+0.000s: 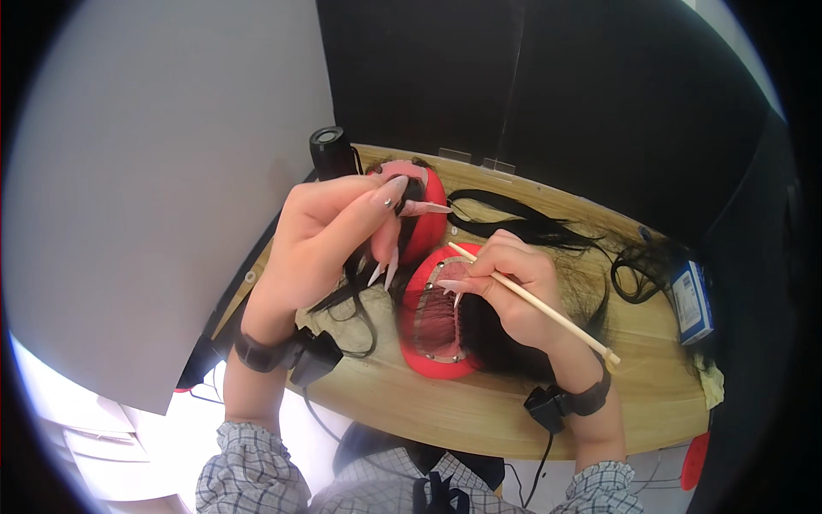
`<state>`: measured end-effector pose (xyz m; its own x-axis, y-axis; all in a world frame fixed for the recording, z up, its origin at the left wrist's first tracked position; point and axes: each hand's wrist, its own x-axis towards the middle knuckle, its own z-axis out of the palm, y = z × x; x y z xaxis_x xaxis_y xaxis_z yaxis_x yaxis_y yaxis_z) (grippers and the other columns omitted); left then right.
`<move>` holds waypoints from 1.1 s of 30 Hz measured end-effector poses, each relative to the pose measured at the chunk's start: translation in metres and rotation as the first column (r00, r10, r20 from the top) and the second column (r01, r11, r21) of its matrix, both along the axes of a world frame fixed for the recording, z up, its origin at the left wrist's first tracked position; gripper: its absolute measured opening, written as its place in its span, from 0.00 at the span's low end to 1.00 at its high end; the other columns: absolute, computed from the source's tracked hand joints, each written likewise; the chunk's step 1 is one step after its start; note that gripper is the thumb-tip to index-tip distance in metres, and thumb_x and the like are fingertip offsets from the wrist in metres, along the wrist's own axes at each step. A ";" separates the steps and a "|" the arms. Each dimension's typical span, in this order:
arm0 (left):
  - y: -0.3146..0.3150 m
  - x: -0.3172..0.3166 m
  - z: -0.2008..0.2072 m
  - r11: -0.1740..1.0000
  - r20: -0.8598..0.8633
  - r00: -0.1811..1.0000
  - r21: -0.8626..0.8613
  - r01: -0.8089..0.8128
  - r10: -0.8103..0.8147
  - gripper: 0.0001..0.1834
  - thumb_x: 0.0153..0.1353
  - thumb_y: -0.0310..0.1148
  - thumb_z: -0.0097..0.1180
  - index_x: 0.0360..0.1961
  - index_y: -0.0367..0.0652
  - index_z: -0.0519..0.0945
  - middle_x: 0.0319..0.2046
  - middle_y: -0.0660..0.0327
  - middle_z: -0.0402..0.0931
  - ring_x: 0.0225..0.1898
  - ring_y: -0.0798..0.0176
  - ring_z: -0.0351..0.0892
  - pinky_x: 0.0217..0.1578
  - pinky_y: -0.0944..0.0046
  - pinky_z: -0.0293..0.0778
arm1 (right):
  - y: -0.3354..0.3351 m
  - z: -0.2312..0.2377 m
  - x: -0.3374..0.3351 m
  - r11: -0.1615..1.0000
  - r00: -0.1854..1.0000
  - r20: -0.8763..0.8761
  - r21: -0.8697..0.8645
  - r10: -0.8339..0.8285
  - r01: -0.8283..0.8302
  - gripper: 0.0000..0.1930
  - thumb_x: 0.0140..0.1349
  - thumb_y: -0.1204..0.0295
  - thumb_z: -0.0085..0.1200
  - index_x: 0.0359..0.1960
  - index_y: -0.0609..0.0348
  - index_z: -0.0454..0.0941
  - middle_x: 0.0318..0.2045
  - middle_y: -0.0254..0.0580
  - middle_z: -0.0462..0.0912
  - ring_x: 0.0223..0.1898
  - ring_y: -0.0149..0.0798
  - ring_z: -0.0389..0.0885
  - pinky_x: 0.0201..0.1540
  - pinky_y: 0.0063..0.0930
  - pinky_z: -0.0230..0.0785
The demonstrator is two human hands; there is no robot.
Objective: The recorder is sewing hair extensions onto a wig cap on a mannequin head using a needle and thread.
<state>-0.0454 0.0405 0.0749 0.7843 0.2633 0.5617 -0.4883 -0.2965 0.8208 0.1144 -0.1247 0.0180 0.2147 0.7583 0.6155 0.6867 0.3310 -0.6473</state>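
My left hand is raised, thumb and index finger pinched together on what looks like a lock of black hair; its other fingers curl below. My right hand grips a thin pale wooden stick, which slants across the fingers with a knobbed end near the wrist. Its fingertips are over a mesh wig cap stretched on a red head form, pinned along a pale band. Black hair spreads from the cap under my right hand. Behind my left hand is a second red head form with dark hair.
A black cylindrical speaker stands at the wooden table's back left. Long black hair bundles lie along the back. A blue and white box is at the right edge. Dark panels and a grey panel enclose the table. Cabled black wrist devices are on both arms.
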 end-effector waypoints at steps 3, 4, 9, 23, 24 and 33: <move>0.005 -0.003 -0.009 1.000 0.020 1.000 -0.005 -0.009 0.009 0.21 0.69 0.31 0.45 0.18 0.35 0.74 0.16 0.61 0.72 0.21 0.70 0.72 0.32 0.71 0.70 | -0.001 0.002 0.000 1.000 1.000 0.024 0.016 0.013 -0.014 0.02 0.53 0.77 0.62 0.27 0.58 0.82 0.24 0.38 0.77 0.29 0.36 0.73 0.33 0.29 0.65; 0.008 -0.003 -0.012 1.000 0.046 0.999 -0.023 0.008 -0.007 0.21 0.69 0.31 0.44 0.18 0.35 0.73 0.16 0.61 0.72 0.21 0.70 0.72 0.31 0.71 0.69 | -0.001 0.004 -0.001 0.997 0.995 -0.083 -0.043 0.059 -0.062 0.02 0.54 0.77 0.62 0.28 0.59 0.82 0.24 0.36 0.77 0.28 0.32 0.73 0.31 0.26 0.65; 0.023 -0.005 -0.017 0.993 0.189 0.976 -0.057 -0.099 0.108 0.20 0.69 0.30 0.42 0.19 0.35 0.73 0.15 0.60 0.72 0.20 0.70 0.71 0.43 0.66 0.72 | -0.003 0.019 -0.005 0.969 0.843 -0.529 -0.143 0.097 -0.201 0.06 0.60 0.73 0.60 0.30 0.63 0.80 0.24 0.35 0.80 0.19 0.26 0.75 0.20 0.15 0.64; 0.028 0.003 -0.046 0.982 -0.110 0.986 -0.154 0.110 -0.128 0.20 0.74 0.38 0.35 0.28 0.37 0.72 0.26 0.59 0.75 0.40 0.60 0.79 0.55 0.58 0.68 | 0.011 0.002 0.162 0.832 0.701 -0.481 -0.461 -0.526 0.307 0.14 0.69 0.62 0.48 0.37 0.63 0.75 0.31 0.44 0.81 0.28 0.38 0.84 0.28 0.25 0.79; 0.025 0.003 -0.045 0.982 -0.104 0.986 -0.148 0.116 -0.132 0.20 0.74 0.38 0.35 0.28 0.37 0.72 0.26 0.59 0.75 0.40 0.60 0.79 0.55 0.58 0.68 | 0.008 0.001 0.161 0.662 0.653 -0.274 -0.582 -0.706 0.472 0.17 0.70 0.59 0.45 0.41 0.63 0.76 0.31 0.44 0.82 0.25 0.37 0.83 0.25 0.24 0.77; -0.008 0.008 -0.034 0.979 -0.219 0.959 -0.131 0.156 -0.182 0.19 0.73 0.37 0.39 0.31 0.36 0.75 0.33 0.63 0.75 0.43 0.70 0.72 0.49 0.69 0.65 | -0.005 0.044 0.014 1.000 0.973 0.231 0.007 0.027 -0.029 0.22 0.56 0.72 0.61 0.53 0.63 0.75 0.45 0.49 0.81 0.50 0.43 0.79 0.48 0.33 0.74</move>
<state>-0.0371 0.0325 0.0412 0.9268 0.1663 0.3367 -0.3187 -0.1260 0.9394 0.1286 -0.1294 0.0618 0.0447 0.7551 0.6541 0.8073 0.3584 -0.4689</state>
